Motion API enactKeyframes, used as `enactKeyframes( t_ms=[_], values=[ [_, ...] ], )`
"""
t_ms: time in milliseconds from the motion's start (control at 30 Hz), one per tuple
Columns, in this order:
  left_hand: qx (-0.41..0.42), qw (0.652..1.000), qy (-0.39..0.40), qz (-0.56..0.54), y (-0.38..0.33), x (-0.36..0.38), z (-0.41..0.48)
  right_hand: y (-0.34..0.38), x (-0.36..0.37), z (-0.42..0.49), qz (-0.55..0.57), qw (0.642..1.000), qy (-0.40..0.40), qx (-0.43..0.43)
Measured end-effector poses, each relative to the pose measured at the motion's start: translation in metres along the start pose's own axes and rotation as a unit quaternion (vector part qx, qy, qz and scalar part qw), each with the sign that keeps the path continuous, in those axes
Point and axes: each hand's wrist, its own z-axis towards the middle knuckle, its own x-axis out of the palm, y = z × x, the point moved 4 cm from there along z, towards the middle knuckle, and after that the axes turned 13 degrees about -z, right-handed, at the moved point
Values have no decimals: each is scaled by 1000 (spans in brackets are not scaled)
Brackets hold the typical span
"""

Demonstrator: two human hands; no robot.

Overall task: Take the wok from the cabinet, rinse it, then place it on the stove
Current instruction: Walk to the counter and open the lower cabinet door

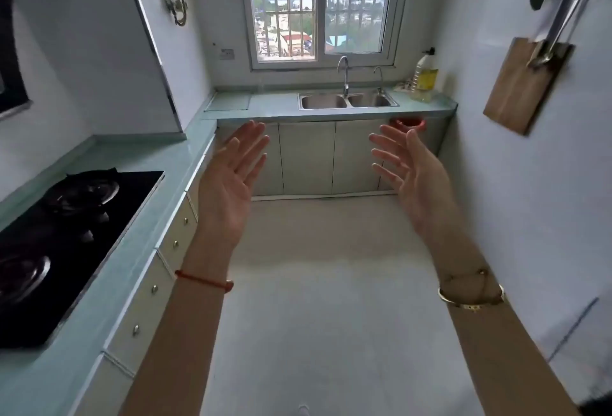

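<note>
Narrow galley kitchen, pale green counter (139, 164) running along the left and across the far end under a barred window (319, 8). Holding up both arms mid-aisle: left hand (230, 180) spread wide, palm up, gripping nothing; right hand (410, 173) likewise splayed and empty, palm turned inward. Probably just presenting the hands before starting. No wok showing anywhere; presumably sitting behind one of the closed cabinet doors (308, 157) below the double sink (347, 101). Waiting to the near left, the black stove (76, 227), burners bare. Hanging on the right wall, a wooden cutting board (526, 84), clear of the route. Faucet (344, 76) standing over the basins, handy for rinsing.
</note>
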Motion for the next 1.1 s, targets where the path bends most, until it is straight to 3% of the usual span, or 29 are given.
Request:
enactKeyframes(
  t_ms=[567, 833, 1100],
  values=[
    [-120, 992, 21, -35, 122, -28, 178, -77, -26, 134, -47, 994, -91, 46],
    [-180, 982, 38, -42, 203, -5, 244, -108, -84, 185, -51, 987, -141, 49],
    [-188, 980, 26, -53, 296, 40, 311, -126, -170, 259, -61, 983, -162, 55]
  ],
)
